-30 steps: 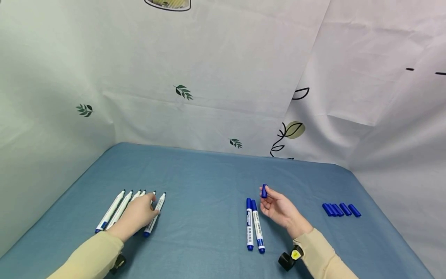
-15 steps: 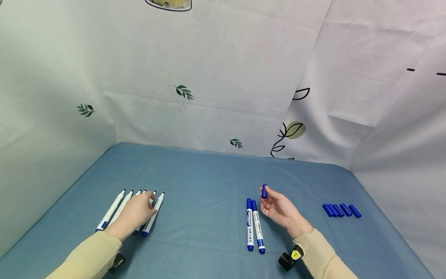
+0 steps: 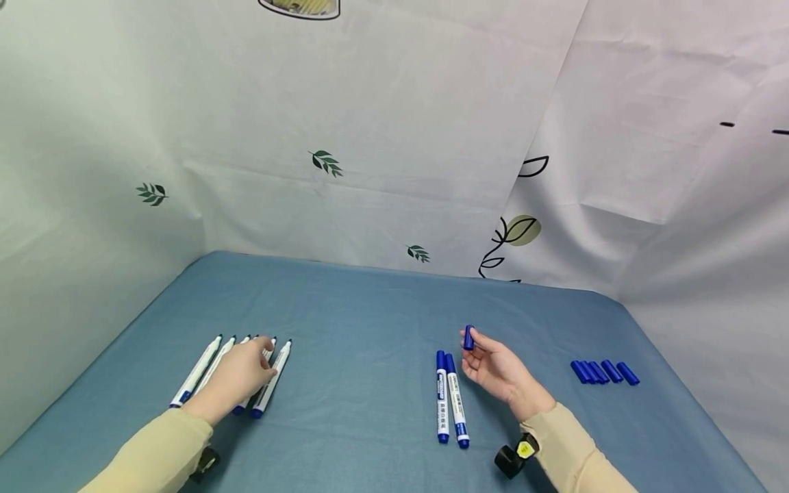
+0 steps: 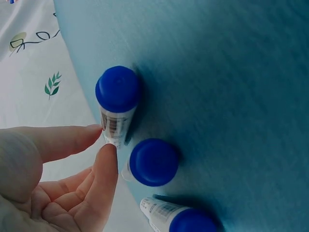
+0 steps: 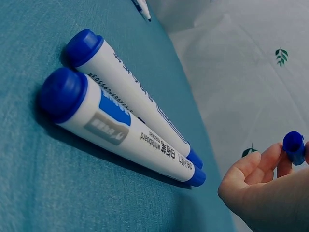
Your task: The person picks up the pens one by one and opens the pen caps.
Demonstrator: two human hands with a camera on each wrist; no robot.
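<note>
so the right hand (image 3: pixel 496 376) has a blue marker cap (image 3: pixel 469 338) pinched between thumb and fingers, up above the bench (image 3: pixel 351 383). the right wrist view shows that cap's mouth facing the camera, and it's a hollow little tube.

left hand (image 3: pixel 234 376) is over at the left group, with thumb and index fingertips right at the barrel of the rightmost uncapped marker (image 3: pixel 272 381). i honestly can't tell if they're gripping it or just resting against it. that marker lies slanted on the bench, dark tip bare at the far end and blue plug at the near end. the other uncapped markers (image 3: pixel 197 370) fan out next to it, a few partly hidden under the hand, tips pointing away from the person.

between the hands, nearer the right one, two capped whiteboard markers (image 3: pixel 442 400) lie side by side, tips tucked inside their blue caps. off to the right, well apart from that pair, there's a row of five loose blue caps (image 3: pixel 590 372) on their sides. behind it all hangs a whitish leaf-print backdrop (image 3: pixel 394 150).
</note>
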